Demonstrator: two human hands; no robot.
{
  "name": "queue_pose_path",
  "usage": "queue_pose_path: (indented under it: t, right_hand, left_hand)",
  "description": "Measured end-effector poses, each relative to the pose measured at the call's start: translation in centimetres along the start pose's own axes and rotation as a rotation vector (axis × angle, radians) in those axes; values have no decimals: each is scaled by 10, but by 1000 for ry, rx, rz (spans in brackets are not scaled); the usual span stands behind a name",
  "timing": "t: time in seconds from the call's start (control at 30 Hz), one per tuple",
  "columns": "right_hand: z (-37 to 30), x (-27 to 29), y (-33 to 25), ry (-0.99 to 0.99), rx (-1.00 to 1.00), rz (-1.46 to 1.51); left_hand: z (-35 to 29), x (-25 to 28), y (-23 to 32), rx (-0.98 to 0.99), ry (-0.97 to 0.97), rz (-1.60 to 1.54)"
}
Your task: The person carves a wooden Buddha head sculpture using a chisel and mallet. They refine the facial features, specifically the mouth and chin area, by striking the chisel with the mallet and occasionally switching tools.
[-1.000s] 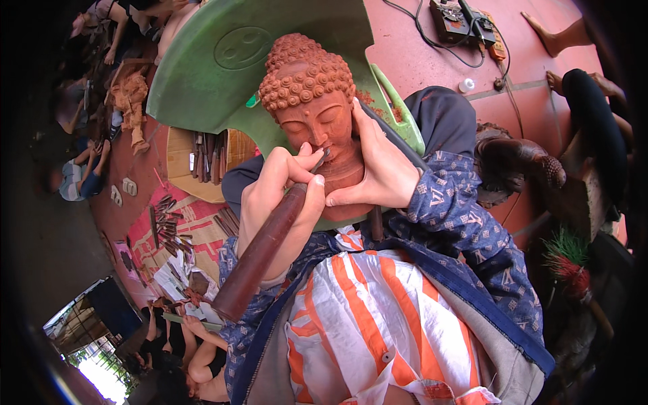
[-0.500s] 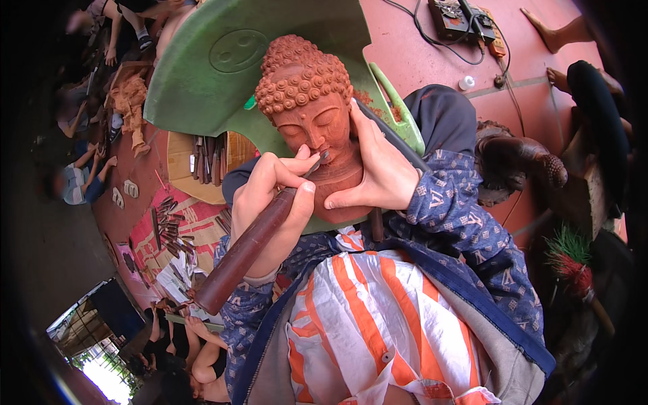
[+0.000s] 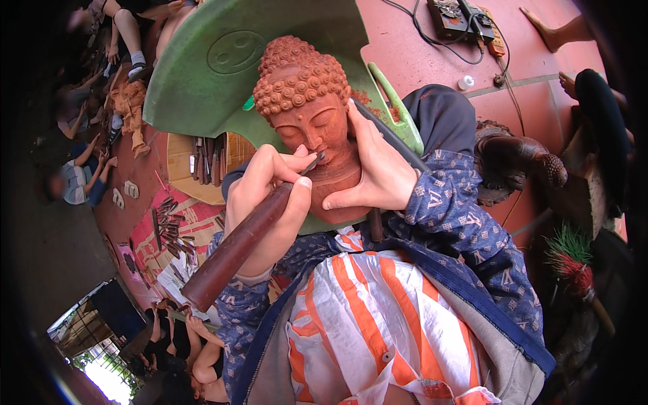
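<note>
A reddish-brown carved wooden Buddha bust [image 3: 304,111] with curled hair leans on a green plastic chair [image 3: 196,81] in front of me. My left hand [image 3: 266,196] is closed round a carving chisel [image 3: 236,246] with a thick dark wooden handle. The chisel's metal tip is at the bust's mouth, and my left fingertips are close to the lips. My right hand [image 3: 378,162] grips the bust's neck, thumb across the base and fingers along the side of the head; some of those fingertips are hidden behind it.
Wood shavings [image 3: 378,104] lie on the chair. A cardboard box [image 3: 179,158] of tools and a scatter of chisels [image 3: 172,229] are at left. A black power box [image 3: 455,20] with cables, a white bottle [image 3: 466,82], a dark carving [image 3: 520,158] and a brush [image 3: 570,260] lie right. Other people sit around.
The chisel's handle end has swung slightly left and up, with my left hand shifting a little. The tip stays by the mouth. My right hand keeps its hold.
</note>
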State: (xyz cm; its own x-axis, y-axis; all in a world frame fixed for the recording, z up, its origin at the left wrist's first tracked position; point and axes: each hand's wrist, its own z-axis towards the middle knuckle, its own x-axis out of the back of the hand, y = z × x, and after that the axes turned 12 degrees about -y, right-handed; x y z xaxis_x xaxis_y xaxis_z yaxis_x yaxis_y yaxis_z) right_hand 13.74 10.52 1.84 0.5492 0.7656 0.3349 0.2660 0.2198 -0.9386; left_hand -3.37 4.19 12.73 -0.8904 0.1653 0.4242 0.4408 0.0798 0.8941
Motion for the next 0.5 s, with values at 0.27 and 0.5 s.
queue_pose_path:
  t: [0.27, 0.5]
  right_hand:
    - [3, -7, 3, 61, 61, -88]
    - [2, -5, 1, 43, 47, -63]
  left_hand:
    - [2, -1, 13, 20, -80, 233]
    - [1, -2, 11, 10, -25, 218]
